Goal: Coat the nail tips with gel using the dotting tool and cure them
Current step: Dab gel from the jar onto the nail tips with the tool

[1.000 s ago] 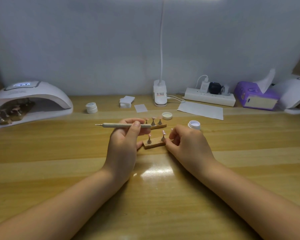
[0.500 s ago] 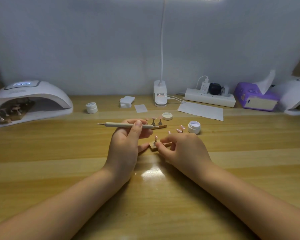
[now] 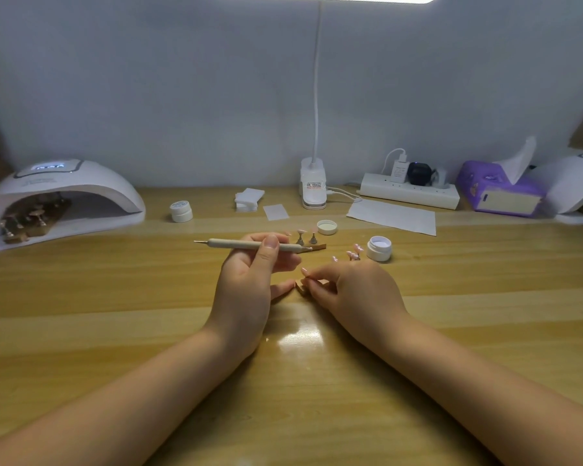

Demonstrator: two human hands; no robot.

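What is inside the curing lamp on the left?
Inside the curing lamp, a wooden holder with several small metal stands sits near the left opening. Whether the stands carry nail tips is too dim to tell, and the hood covers the back of the chamber.

Glossy varnished wooden table (image 3: 115,314), matt wooden dotting tool (image 3: 249,244) with metal tip, glossy white plastic jar (image 3: 379,248).

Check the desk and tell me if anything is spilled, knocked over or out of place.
Nothing is spilled. The one oddity: a few loose nail tips lie on the bare desk beside the open gel jar, off any stand. The jar's lid sits apart. The left hand holds the dotting tool level.
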